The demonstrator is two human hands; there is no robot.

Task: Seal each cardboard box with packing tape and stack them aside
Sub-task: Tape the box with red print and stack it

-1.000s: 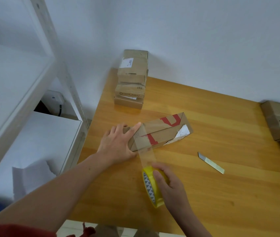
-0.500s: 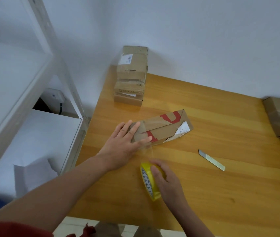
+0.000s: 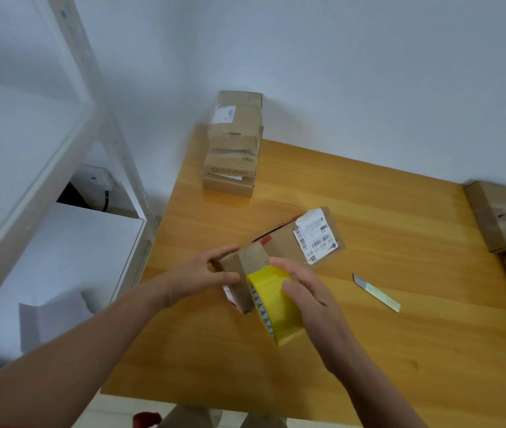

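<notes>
A brown cardboard box point(image 3: 279, 242) with a white shipping label on its upper face is tilted up off the wooden table point(image 3: 369, 211). My left hand point(image 3: 196, 278) grips the box's near left end, thumb across the end face. My right hand point(image 3: 310, 299) holds a yellow roll of packing tape point(image 3: 271, 299) pressed against that same end of the box. A strip of clear tape runs over the near end. A stack of several sealed boxes point(image 3: 233, 146) stands at the table's back left corner by the wall.
A loose knife blade point(image 3: 375, 291) lies on the table to the right of my hands. More cardboard boxes point(image 3: 498, 220) sit at the table's right edge. A white metal shelf unit point(image 3: 45, 168) stands close to the left of the table.
The box has been turned over and lifted at its near end; the label now faces up. My right hand brought the tape roll from the table up against the box's end.
</notes>
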